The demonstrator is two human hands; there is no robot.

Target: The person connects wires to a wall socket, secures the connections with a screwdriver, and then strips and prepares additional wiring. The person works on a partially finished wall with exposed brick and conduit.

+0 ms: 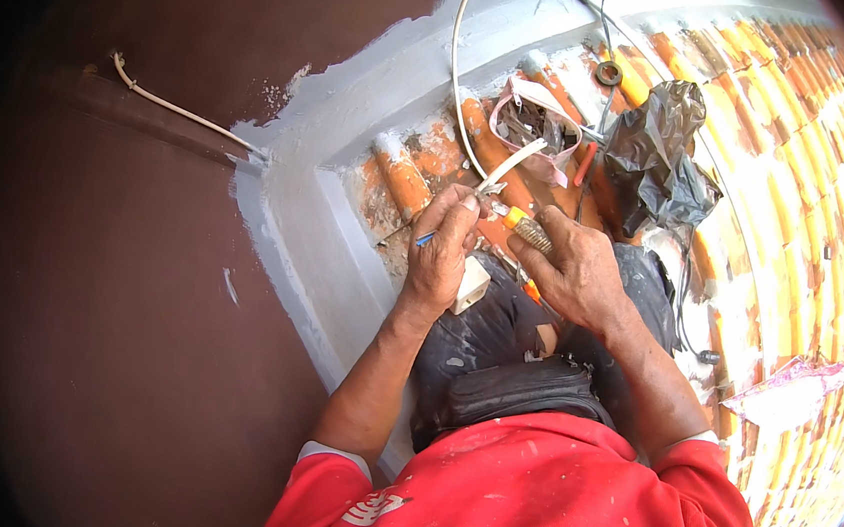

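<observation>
My left hand [444, 240] is closed on a white cable [521, 162], its loose end pointing up and right past my fingers. A short blue wire [425, 238] pokes out at the side of that hand. In my right hand [577, 267] is a screwdriver-like tool [530, 228] with a yellow collar and a ridged handle. Its metal tip is against or just beside the cable at my left fingertips; which of these is hidden. Below my left hand, a small white plastic box [471, 286] sits by my thigh. An orange-handled tool [532, 290] lies partly hidden under my right hand.
A pink zip pouch [561, 165] with metal bits rests on the clay roof tiles [404, 184]. Near it are a black plastic bag [659, 134], a black tape roll [609, 73] and a red stick-like thing [585, 163]. A brown wall [136, 319] bounds the left; another cable [179, 110] leaves it.
</observation>
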